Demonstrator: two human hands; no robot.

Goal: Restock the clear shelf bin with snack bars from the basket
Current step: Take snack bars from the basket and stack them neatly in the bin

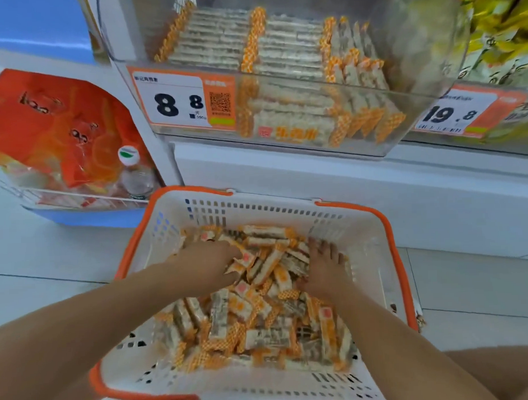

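Both hands, left (209, 263) and right (325, 268), dug among bars (248, 314) in the basket (386, 225) (grips unclear); gathering came next, then the bin (285, 151).

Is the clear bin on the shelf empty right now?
No, the clear bin already holds neat rows of snack bars.

I see one white plastic basket with orange rim and handles (365, 235) near me, and both my hands are in it: one left hand (211, 261) and one right hand (325, 266). The orange-and-white wrapped snack bars (252, 317) heaped inside are too many and too tangled to count. On the far side I count one clear plastic shelf bin (414, 84) holding three rows of the same bars, two orange-edged price tags (183, 102), and one clear bottle with a white cap (136, 174) at far left.
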